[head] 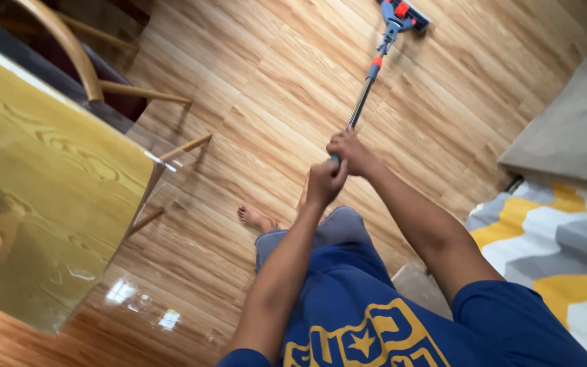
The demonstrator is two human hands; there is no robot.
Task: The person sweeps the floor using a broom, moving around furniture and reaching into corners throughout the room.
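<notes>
Both hands, left (pixel 324 182) and right (pixel 351 153), have their fingers wrapped tight round the top of the mop (pixel 375 64) pole. It looks light and stiff, best held high like this. Its long axis runs away up the floor (pixel 266 88), with the head (pixel 402 13) far out front, flat on the wood.

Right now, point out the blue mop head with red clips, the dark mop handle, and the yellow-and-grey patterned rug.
Blue mop head with red clips (pixel 402 13), head view: on its blue frame.
Dark mop handle (pixel 360 109), head view: on the shaft above both hands.
Yellow-and-grey patterned rug (pixel 552 231), head view: on a white patch.
</notes>
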